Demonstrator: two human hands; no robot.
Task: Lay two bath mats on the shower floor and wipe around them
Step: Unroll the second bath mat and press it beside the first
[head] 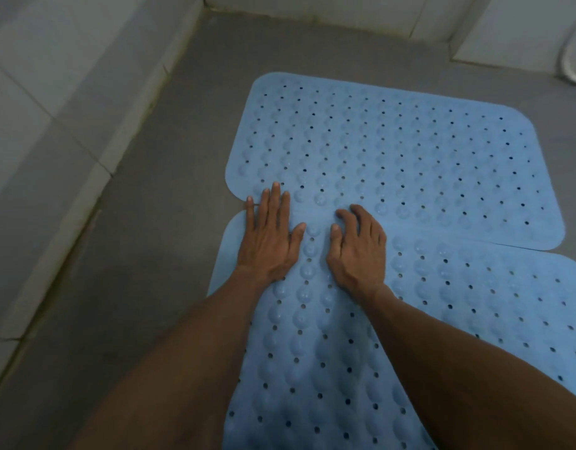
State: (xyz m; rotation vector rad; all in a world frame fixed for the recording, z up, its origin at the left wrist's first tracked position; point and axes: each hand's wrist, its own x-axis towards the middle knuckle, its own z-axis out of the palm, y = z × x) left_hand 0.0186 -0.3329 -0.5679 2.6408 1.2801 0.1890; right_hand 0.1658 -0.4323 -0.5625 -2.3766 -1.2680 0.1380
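Two light blue bath mats with bumps and small holes lie on the grey shower floor [169, 164]. The far mat [410, 157] lies flat across the upper middle. The near mat [312, 352] runs from the bottom edge up to meet it, their edges touching or slightly overlapping under my hands. My left hand [270, 235] presses flat, fingers straight, across the seam at the mats' left side. My right hand [358, 245] rests on the seam beside it, its fingertips bent down onto the mat. No cloth is in sight.
White tiled walls [52, 92] rise at the left and along the back. A white curved fixture [572, 60] shows at the right edge. Bare grey floor runs left of the mats and behind the far one.
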